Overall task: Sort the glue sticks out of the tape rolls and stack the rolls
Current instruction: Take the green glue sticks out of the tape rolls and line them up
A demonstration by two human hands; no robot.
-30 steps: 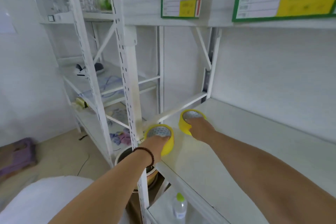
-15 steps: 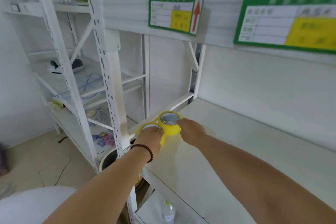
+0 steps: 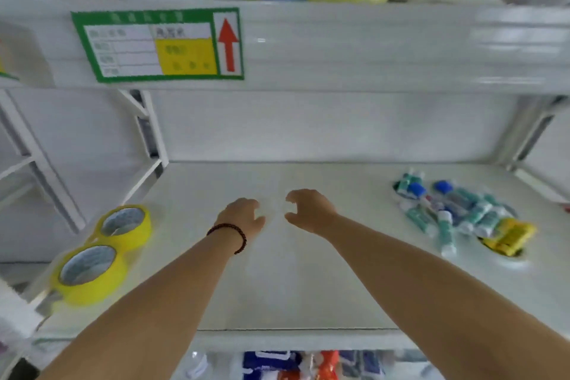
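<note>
Hovering both hands over the bare middle of the shelf (image 3: 277, 287), I have nothing in either one: the left hand (image 3: 243, 217) and the right hand (image 3: 311, 210) sit close together, fingers curled loosely and released, thumbs facing each other. Two yellow tape rolls lie flat at the lower left of the frame, the nearer roll (image 3: 89, 271) and the farther roll (image 3: 126, 224) side by side and touching, not yet stacked. The glue sticks (image 3: 447, 210) are heaped at the right of the frame, well apart from the rolls, with a yellow packet (image 3: 512, 237) beside them, so I judge the sorting mostly done. To stack well, I would take one hand left, pinch the farther roll by its outer wall, lift it clear, and lower it squarely with the holes lined up. Both rolls sit near the shelf's left edge, so a nudge could tip them off.
</note>
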